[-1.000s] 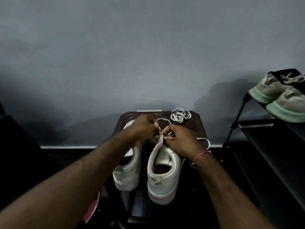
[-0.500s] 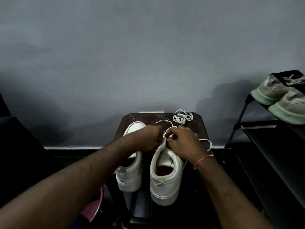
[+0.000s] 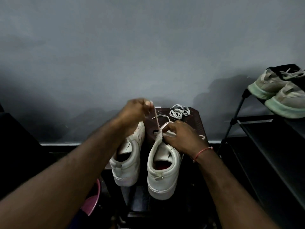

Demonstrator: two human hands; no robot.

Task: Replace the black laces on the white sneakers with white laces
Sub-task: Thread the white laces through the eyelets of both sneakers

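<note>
On the dark brown plastic stool, the left hand pinches a flat white lace taut above the near white leather sneaker, the right hand pinches its loop at the tongue, and a coiled white lace lies at the far right corner.

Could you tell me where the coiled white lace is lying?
Head view: the coiled white lace lies on the far right corner of the brown stool, just beyond the right hand.
</note>
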